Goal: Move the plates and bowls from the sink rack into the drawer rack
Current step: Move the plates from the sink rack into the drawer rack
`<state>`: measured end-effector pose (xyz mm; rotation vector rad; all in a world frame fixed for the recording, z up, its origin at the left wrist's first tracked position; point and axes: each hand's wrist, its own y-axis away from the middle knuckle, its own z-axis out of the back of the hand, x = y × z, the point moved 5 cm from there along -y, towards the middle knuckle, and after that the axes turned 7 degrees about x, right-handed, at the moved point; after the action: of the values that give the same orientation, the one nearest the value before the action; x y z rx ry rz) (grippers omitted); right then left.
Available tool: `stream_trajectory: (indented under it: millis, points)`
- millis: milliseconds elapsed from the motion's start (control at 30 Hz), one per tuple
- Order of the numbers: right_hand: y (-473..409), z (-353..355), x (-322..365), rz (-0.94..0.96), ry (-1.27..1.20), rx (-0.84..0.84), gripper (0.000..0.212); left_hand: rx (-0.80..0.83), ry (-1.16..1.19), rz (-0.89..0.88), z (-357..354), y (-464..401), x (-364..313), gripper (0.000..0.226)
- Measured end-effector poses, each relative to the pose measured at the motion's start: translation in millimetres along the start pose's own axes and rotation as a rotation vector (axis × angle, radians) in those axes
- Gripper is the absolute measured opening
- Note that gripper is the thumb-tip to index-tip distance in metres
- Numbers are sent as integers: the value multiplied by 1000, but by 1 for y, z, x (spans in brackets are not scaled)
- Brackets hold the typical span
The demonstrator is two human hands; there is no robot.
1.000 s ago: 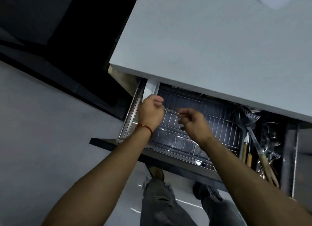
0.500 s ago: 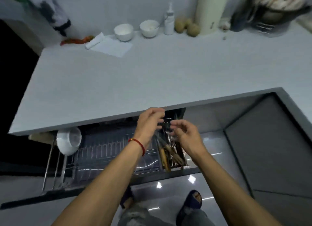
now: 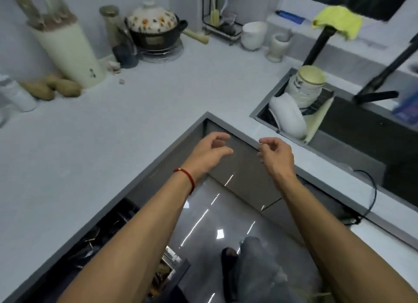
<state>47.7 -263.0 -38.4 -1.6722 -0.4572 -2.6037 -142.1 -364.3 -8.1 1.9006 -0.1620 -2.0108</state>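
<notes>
Both of your hands are up in the air and hold nothing. Your left hand (image 3: 209,152), the one with the red string (image 3: 186,177) on its wrist, has loose, curled fingers. Your right hand (image 3: 277,154) is the same, fingers bent a little and not gripping anything. They hang in front of the corner of the grey counter (image 3: 140,113), on the side toward the sink (image 3: 339,126), so I think you are going there for more dishes.

The dishes you still need are in the sink rack (image 3: 316,103), up and to the right, well apart from your hands. A big white bowl (image 3: 288,117) lies tipped on its side at the near end, likely so water can run off. Behind it stands a stack of bowls (image 3: 305,85), upside down.

The open drawer (image 3: 126,241) is low on your left, under your left arm. It is dark and blurry, so I cannot tell what sits in it.

The tipped bowl is closest, so it looks like the easy one to take first.
</notes>
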Motion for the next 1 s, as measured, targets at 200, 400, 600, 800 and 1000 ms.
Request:
stream_trajectory:
  millis: [200, 400, 600, 800, 1000]
  points:
    - [-107, 90, -5, 82, 171, -268, 32, 25, -50, 28, -50, -92, -33, 33]
    - [-209, 117, -17, 59, 338, -64, 31, 0, -67, 134, -106, -180, -57, 30]
    - [-245, 127, -28, 49, 347, 17, 20, 12, -90, 158, -137, -233, -77, 30]
    - [-243, 127, -28, 105, 456, 9, 20, 5, -143, 152, -152, -261, -90, 24]
    - [-224, 142, -23, 258, 435, -147, 17, 1, -115, 153, -175, -274, -101, 31]
